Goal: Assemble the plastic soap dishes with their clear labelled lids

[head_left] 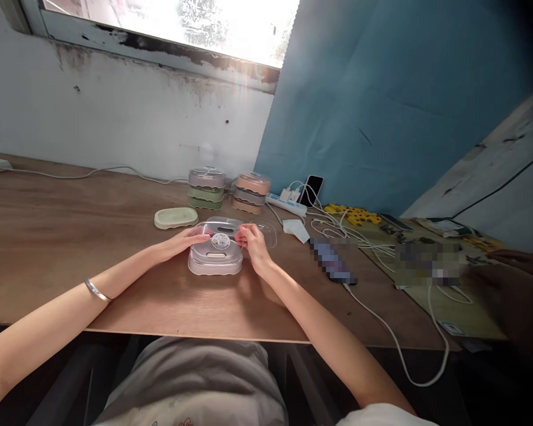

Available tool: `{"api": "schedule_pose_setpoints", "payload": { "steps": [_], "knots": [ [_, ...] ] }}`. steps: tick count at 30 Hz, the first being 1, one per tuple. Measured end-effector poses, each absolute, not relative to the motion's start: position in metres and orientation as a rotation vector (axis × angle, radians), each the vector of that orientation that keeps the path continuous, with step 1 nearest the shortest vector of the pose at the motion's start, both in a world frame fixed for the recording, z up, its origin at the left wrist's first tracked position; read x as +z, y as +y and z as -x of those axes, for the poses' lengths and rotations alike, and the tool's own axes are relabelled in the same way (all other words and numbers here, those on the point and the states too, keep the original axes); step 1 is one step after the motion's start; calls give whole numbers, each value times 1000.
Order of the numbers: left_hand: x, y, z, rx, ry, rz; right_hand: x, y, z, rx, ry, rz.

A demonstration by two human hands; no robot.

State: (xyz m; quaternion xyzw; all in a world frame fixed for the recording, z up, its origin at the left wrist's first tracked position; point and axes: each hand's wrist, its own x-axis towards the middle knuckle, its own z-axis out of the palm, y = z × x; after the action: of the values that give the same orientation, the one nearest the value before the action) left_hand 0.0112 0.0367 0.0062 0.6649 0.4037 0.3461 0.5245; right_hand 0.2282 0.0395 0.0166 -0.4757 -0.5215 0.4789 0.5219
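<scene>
A pale grey-pink plastic box [215, 267], like a soap box, sits on the table in front of me. Tilted above it is a clear plastic lid [225, 221] bearing a round white sticker [221, 241]. My left hand [190, 238] grips the lid's left side, thumb reaching toward the sticker. On the other side, my right hand [254, 245] has its fingers pinched together at the lid's right edge, near the sticker. Another clear lid [269, 234] lies just behind my right hand. To the left rests a cream oval tray [176, 218].
Two stacks of lidded boxes, one purple and green [206, 188], one peach and grey [251, 192], stand by the wall. Rightward are a power strip [288, 204], a phone [312, 190], white cables and a blurred device [333, 260]. Another person's hand [513, 260] is at far right.
</scene>
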Motion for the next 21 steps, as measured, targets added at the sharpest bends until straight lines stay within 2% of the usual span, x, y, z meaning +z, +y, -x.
{"api": "schedule_pose_setpoints", "payload": {
  "steps": [10,21],
  "knots": [
    [3,40,-11,872,1057,-1492,12,39,-229,1106,-1328,1299],
    [10,36,-11,766,1002,-1592,12,35,-226,1105,-1355,1343]
  ]
}}
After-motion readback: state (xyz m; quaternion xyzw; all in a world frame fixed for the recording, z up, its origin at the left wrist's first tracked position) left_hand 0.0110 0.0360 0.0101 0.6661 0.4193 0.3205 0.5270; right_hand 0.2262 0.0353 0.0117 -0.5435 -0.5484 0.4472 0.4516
